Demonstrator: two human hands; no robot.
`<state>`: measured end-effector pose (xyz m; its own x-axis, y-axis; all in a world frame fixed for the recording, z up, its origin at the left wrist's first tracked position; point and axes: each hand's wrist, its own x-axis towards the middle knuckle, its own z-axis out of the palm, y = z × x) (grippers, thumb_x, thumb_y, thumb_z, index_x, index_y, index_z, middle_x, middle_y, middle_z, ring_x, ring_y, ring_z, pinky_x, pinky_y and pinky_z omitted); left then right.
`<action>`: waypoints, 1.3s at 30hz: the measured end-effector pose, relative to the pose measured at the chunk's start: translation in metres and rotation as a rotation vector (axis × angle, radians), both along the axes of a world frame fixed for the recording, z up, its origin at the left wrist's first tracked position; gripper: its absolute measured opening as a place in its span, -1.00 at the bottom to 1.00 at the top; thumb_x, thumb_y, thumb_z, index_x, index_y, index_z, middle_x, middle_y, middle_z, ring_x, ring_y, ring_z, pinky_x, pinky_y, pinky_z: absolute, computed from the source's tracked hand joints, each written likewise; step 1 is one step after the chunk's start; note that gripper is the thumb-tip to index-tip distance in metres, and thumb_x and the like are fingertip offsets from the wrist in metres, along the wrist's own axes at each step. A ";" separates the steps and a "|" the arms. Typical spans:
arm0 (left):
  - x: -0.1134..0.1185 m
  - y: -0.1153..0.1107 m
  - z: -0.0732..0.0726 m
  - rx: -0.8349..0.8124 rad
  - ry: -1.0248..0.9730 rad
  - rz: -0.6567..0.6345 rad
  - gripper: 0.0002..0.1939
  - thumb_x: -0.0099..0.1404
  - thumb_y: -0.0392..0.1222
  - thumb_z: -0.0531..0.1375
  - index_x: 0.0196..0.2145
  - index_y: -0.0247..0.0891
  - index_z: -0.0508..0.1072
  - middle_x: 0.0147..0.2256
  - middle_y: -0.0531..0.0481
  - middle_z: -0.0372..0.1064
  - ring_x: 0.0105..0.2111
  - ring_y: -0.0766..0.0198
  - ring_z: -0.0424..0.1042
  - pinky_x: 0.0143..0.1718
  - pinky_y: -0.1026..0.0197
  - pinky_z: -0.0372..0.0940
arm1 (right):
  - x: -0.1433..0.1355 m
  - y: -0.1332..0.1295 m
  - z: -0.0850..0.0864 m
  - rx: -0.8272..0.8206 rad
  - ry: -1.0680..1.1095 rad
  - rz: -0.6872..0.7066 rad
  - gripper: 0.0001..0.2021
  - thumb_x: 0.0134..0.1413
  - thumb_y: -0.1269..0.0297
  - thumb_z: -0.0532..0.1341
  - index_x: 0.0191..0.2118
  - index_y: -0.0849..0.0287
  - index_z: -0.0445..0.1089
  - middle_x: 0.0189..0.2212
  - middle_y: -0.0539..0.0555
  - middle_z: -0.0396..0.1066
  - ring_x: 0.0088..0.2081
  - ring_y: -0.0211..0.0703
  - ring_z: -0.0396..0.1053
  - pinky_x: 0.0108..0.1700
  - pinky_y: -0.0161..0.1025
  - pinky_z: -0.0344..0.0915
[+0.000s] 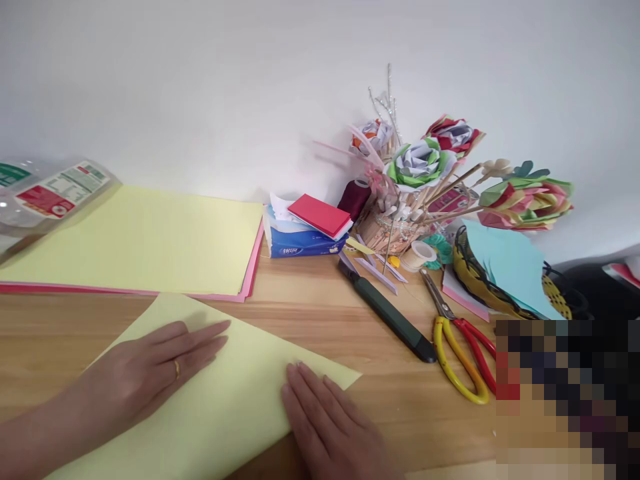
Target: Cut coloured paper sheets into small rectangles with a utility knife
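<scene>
A yellow sheet of paper (200, 413) lies on the wooden table at the lower left, its straight upper edge slanting down to a pointed corner at the right. Across its upper left part my left hand (150, 367) rests flat, with a ring on one finger and its fingers stretched to the right. Near the right corner, my right hand (330, 423) presses down on the paper with extended fingers lying side by side. Neither hand grips anything.
Behind lie a yellow-topped paper stack (150, 240), a plastic bottle (65, 193) and a blue tissue pack (305, 241). To the right are a dark green cutter (390, 313), scissors (460, 347), a thread spool (419, 255), paper flowers (420, 163) and a basket (465, 283) with blue paper.
</scene>
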<state>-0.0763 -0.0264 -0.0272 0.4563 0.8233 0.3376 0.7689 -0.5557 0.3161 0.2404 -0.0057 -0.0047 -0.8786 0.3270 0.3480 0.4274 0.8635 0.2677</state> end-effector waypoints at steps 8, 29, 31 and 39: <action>-0.003 0.004 0.011 0.026 0.182 -0.132 -0.44 0.36 -0.31 0.02 0.26 0.01 0.04 0.13 0.11 0.24 0.00 0.30 0.39 0.08 0.31 0.21 | 0.022 0.001 -0.005 0.004 -0.118 -0.025 -0.57 0.20 0.31 0.00 0.16 0.30 0.21 0.17 0.11 0.20 0.17 -0.15 0.18 0.08 -0.31 0.24; 0.006 -0.003 0.011 0.057 0.080 -0.038 -0.52 0.38 -0.35 0.01 0.21 -0.02 0.17 0.13 0.04 0.25 -0.05 0.24 0.42 0.01 0.16 0.32 | 0.032 0.003 -0.009 0.133 -0.136 -0.055 -0.57 0.22 0.31 -0.04 0.17 0.21 0.21 0.19 0.10 0.17 0.14 0.00 0.21 -0.01 -0.15 0.31; 0.001 0.000 0.014 0.017 0.129 -0.078 -0.52 0.37 -0.31 0.04 0.20 -0.02 0.18 0.13 0.06 0.25 -0.04 0.24 0.42 0.02 0.18 0.32 | 0.031 0.002 -0.007 0.097 -0.125 -0.011 -0.59 0.26 0.24 -0.05 0.17 0.18 0.21 0.19 0.06 0.17 0.16 -0.06 0.19 0.03 -0.20 0.28; -0.009 0.002 0.011 -0.026 0.073 -0.040 -0.51 0.35 -0.22 0.07 0.18 0.18 0.17 0.08 0.21 0.31 -0.03 0.27 0.42 0.08 0.21 0.25 | 0.027 0.001 -0.009 0.022 -0.098 -0.003 -0.59 0.28 0.22 -0.03 0.19 0.15 0.18 0.23 0.02 0.09 0.16 -0.14 0.19 0.07 -0.23 0.25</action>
<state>-0.0851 -0.0246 -0.0157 0.5111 0.8121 0.2815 0.7679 -0.5786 0.2749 0.2677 -0.0042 -0.0139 -0.9078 0.3232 0.2674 0.4010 0.8557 0.3272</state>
